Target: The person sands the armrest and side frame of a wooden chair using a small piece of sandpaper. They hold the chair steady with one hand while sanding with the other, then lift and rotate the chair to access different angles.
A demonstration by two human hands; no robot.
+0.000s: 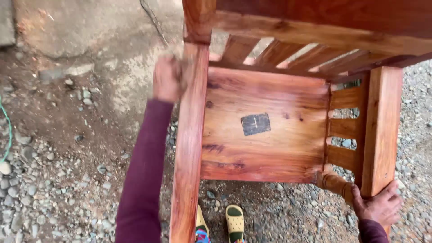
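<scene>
I look down on a glossy reddish wooden armchair (265, 148) with a dark square patch (255, 123) on its seat. My left hand (167, 78), in a dark purple sleeve, is blurred and sits against the far end of the left armrest (189, 148). Its fingers look curled, and whether it holds anything is unclear. My right hand (379, 207) grips the near end of the right armrest (382, 130), fingers wrapped over the wood by the turned front post (335, 183).
The chair stands on gravel (58, 180), with a pale concrete patch (90, 27) at the far left. A green cord (7, 130) runs along the left edge. My feet in yellow clogs (234, 222) are under the chair's front. The slatted backrest (315, 27) fills the top.
</scene>
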